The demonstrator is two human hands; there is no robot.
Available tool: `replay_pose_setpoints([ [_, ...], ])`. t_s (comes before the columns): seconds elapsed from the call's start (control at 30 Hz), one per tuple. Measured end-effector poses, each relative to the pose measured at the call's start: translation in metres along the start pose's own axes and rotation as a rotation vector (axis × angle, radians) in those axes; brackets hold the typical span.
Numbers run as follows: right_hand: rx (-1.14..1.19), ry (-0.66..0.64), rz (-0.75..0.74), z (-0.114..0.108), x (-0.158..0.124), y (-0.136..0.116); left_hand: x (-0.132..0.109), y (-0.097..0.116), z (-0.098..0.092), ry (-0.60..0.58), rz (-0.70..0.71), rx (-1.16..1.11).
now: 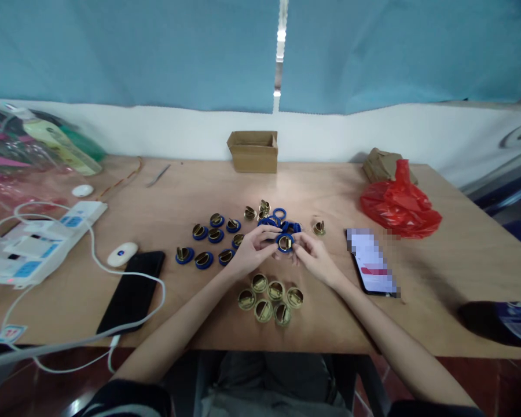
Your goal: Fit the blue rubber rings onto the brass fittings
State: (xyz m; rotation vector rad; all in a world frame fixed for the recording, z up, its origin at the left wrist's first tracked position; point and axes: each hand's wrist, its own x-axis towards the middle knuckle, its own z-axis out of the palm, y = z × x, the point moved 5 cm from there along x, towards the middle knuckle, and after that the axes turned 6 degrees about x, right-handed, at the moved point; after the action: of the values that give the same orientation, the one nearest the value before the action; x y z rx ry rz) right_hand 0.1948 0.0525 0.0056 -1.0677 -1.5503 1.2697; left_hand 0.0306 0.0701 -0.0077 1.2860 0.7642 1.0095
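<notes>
Both my hands meet over the middle of the wooden table (460, 272), pinching one brass cap with a blue ring (285, 241) between them. My left hand (252, 250) grips it from the left, fingers curled. My right hand (311, 257) holds it from the right. Several ringed brass caps (208, 240) lie to the left of my hands. Bare brass caps (270, 298) sit in a cluster just below my wrists. Loose blue rings (279, 215) and a few more brass caps (318, 227) lie just beyond my fingers.
A small cardboard box (253, 151) stands at the table's back edge. A red plastic bag (399, 205) lies at the right, a lit phone (372, 268) beside my right hand. At the left are a dark phone (132, 289), white cables and a white power strip (43, 243).
</notes>
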Motion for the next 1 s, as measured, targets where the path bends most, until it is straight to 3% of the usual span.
replay_pose_setpoints([
  [0.4,-0.148,0.018,-0.038,-0.0022,-0.001,-0.0043,-0.0005,-0.0025,0.0007,0.004,0.011,0.028],
  [0.73,0.036,0.021,0.012,-0.0027,0.0006,-0.0009,0.0002,-0.0039,0.0017,-0.02,0.007,0.038],
  [1.0,-0.042,0.039,-0.033,-0.0046,-0.001,-0.0068,-0.0014,-0.0001,0.0041,-0.022,0.015,0.033],
])
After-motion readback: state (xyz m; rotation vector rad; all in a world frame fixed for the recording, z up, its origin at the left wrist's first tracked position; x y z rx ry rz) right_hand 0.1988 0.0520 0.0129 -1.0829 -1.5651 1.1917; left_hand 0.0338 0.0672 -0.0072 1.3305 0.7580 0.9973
